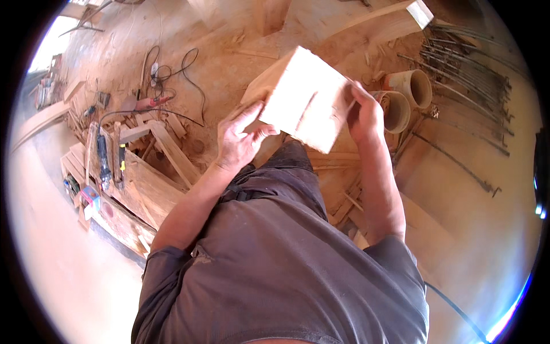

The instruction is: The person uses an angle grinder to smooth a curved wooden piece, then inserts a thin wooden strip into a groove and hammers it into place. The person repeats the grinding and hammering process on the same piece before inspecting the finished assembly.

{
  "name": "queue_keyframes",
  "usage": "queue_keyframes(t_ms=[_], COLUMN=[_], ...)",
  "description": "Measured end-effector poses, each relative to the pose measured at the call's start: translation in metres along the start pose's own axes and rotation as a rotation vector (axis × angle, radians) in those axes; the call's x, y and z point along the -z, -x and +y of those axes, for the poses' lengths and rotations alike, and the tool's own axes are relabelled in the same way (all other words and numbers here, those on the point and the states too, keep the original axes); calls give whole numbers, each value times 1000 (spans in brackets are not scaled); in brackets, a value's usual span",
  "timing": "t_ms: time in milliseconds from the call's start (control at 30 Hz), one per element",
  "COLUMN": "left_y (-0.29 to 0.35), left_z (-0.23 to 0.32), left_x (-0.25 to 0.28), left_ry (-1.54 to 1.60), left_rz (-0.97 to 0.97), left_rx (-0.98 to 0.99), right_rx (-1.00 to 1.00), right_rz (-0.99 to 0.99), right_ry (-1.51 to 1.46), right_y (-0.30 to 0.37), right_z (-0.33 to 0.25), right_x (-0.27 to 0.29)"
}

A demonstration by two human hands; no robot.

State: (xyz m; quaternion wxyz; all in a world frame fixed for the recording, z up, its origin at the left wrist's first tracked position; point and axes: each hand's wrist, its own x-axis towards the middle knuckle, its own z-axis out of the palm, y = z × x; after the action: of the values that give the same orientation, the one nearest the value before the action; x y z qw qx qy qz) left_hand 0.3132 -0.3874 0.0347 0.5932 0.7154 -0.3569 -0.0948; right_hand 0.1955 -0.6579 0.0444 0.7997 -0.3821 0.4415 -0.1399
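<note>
A thick, pale wooden beam is held up in front of me, its end face turned toward me and brightly lit. A darker groove or crack runs down the lower part of that face. My left hand grips the beam's left lower edge, thumb and fingers apart around the corner. On the opposite side, my right hand is closed against the right edge, its fingertips partly hidden behind the wood. How far the beam reaches beyond its end face is mostly hidden.
Two buckets stand right of the beam, near a rack of metal clamps along the wall. At left, a workbench of timber bears wood offcuts and tools. A red power tool with a black cord lies on the dusty floor.
</note>
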Motion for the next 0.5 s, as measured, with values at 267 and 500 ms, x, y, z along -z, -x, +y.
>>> queue_keyframes(t_ms=[267, 500], left_y=[66, 122], left_z=[-23, -153], left_x=[-9, -8], left_ry=[304, 917], left_rz=[-275, 67], left_rx=[821, 1318], right_rx=[-214, -332], right_rz=[391, 616], right_ry=[39, 105], right_y=[39, 77], right_z=[-20, 10], right_x=[100, 200])
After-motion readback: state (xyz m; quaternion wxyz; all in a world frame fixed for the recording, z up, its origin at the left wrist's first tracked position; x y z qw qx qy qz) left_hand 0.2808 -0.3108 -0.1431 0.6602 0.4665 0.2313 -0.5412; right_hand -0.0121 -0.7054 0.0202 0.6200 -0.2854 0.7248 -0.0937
